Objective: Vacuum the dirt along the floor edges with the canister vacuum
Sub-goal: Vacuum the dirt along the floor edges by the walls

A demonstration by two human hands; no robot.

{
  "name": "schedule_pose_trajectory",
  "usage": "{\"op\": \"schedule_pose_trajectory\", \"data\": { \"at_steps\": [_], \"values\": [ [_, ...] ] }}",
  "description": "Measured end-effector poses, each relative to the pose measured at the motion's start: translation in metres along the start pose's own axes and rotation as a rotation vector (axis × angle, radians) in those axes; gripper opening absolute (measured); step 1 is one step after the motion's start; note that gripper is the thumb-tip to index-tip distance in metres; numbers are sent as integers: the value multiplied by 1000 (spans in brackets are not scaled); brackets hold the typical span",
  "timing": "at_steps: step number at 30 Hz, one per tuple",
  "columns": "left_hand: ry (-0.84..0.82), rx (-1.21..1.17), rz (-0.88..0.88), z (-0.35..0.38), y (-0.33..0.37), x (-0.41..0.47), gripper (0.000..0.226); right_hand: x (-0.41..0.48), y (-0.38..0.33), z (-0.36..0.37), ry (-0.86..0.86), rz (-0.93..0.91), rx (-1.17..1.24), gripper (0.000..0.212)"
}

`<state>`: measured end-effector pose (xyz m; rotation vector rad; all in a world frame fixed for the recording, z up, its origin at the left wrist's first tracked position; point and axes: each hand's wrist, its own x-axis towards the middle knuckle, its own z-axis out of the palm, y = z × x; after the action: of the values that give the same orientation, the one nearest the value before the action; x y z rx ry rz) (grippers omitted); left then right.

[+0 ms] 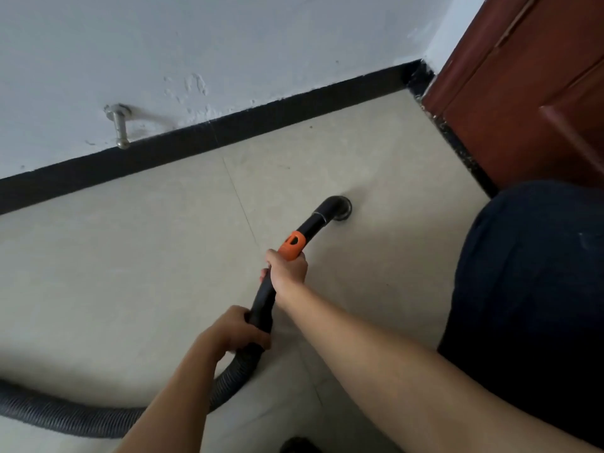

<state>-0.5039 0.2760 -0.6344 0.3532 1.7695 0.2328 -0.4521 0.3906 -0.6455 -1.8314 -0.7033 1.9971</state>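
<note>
Gripped by the right hand (288, 269) and left hand (233, 331), the wand (265, 297) is best steered so its nozzle (341, 206) is kept flat and drawn along the black baseboard (228, 134).

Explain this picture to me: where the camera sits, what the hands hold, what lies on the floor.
There is no robot here: a camera worn on a person's head looks down at their bare hands. The right hand grips the black vacuum tube just behind its orange collar; the left hand grips it lower, where the grey ribbed hose begins. The round nozzle rests on the beige tiled floor, apart from the black baseboard. A metal door stop sticks out of the wall; a brown door stands right.
</note>
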Motion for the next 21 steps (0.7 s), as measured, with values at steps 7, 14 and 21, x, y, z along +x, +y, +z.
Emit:
{"op": "schedule_pose_trajectory", "data": {
  "at_steps": [7, 14, 21],
  "values": [
    [81, -130, 138, 20, 24, 16, 37, 25, -35, -12, 160, -77, -18, 26],
    [80, -448, 20, -8, -29, -7, 53, 5, 12, 80, -235, -64, -458, 32],
    [140, -679, 82, -8, 7, 16, 51, 32, -15, 104, -366, -165, -661, 30]
  ]
}}
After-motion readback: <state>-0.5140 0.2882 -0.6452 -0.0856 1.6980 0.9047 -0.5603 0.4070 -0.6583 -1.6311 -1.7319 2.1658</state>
